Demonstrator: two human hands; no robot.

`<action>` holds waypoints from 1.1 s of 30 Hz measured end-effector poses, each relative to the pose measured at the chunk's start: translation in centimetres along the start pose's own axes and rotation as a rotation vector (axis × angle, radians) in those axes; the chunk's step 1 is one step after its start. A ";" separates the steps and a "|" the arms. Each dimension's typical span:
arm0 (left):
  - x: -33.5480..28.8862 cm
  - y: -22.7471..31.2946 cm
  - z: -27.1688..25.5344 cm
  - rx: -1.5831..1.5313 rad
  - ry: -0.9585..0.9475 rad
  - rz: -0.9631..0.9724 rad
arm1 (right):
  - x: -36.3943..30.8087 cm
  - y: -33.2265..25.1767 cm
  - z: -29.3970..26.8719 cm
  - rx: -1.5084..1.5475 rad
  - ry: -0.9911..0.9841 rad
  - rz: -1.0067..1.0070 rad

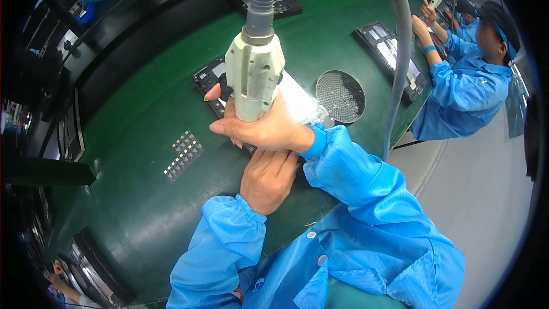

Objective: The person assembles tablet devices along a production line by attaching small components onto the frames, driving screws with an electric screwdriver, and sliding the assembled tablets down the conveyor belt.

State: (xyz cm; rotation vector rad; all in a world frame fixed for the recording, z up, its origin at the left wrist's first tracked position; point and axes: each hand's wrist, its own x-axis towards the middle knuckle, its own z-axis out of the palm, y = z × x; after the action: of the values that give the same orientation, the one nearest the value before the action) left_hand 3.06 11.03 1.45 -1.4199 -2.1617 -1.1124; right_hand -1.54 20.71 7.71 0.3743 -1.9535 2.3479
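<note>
My right hand (pixel 266 129) is wrapped round a cream-coloured electric screwdriver (pixel 253 68), held upright with its grey cable running up. Its tip is hidden behind the hand. Under it lies a flat black-framed electronic device (pixel 297 96) with a bright white panel, partly covered by my hands. My left hand (pixel 270 180) is closed by the device's near edge, below my right wrist. Its fingertips are hidden, so what it grips does not show. Right of the device sits a round screw tray (pixel 326 92), a perforated dish with small dark screws.
A strip of small dark pieces with pale tabs (pixel 184 157) lies on the green table (pixel 128 206). Similar devices stand at the back (pixel 280 7) and right (pixel 392 60). A grey cable (pixel 402 51) hangs at the right. A co-worker in blue (pixel 466 88) works there.
</note>
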 end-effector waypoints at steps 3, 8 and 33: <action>0.0 0.1 -0.2 -0.007 0.016 -0.006 | -0.2 -0.3 0.1 -0.031 -0.020 0.001; -0.4 -0.3 0.2 -0.022 -0.021 -0.028 | -0.5 0.3 0.3 -0.225 -0.066 -0.148; 0.2 -2.5 -3.2 0.259 -0.069 -0.161 | -1.9 -2.6 -4.8 -0.002 0.274 -0.184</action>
State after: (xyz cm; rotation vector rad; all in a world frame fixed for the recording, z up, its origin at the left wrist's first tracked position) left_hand 0.35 8.25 2.56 -1.2042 -2.4024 -0.8065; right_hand 0.10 26.07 9.03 0.2081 -1.7196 2.1530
